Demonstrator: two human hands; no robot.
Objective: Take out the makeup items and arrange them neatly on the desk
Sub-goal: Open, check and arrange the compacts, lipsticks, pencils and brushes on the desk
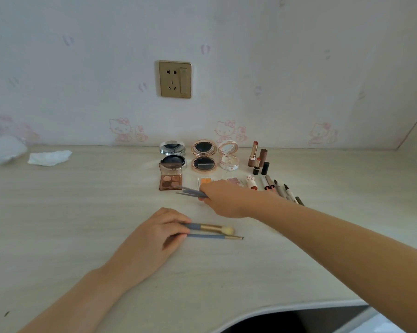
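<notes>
A: Head view. Left hand (pixel 154 233) rests on the desk (pixel 82 212), fingers curled over the grey handles of two makeup brushes (pixel 214 233), bristles pointing right.

B: Right hand (pixel 220 198)?

A: Reaching forward, pinching two slim grey brush handles (pixel 190 191) just above the desk, near the brown eyeshadow palette (pixel 170 180).

B: Other items?

A: By the wall: three open compacts (pixel 203 155), lipsticks (pixel 259 159), then pencils (pixel 284 192) in a row.
</notes>
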